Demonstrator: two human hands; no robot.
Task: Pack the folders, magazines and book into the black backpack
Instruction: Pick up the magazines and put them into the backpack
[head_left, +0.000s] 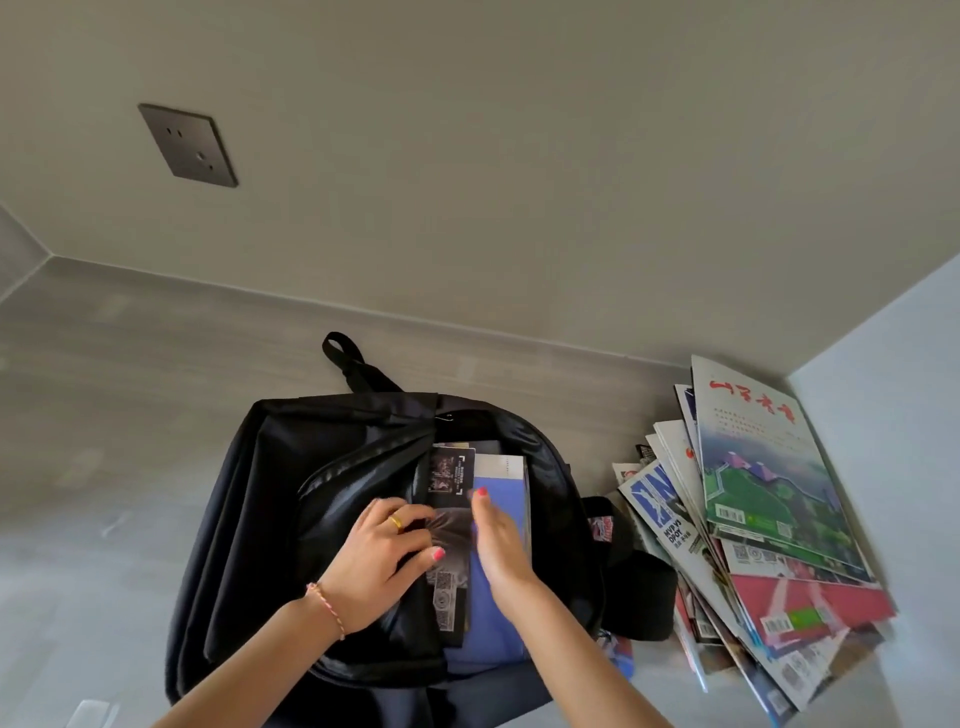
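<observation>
The black backpack lies open on the grey floor in the middle of the view. Inside its mouth stand a dark-covered magazine and a blue-covered one. My left hand grips the dark magazine's edge together with the bag's inner lining, thumb on the cover. My right hand lies flat and edge-on between the dark magazine and the blue cover, fingers straight. A fanned pile of magazines lies on the floor to the right of the bag.
A beige wall rises behind the bag, with a dark socket plate at the upper left. A pale wall closes the right side, right behind the magazine pile. The bag's carry loop points toward the back wall.
</observation>
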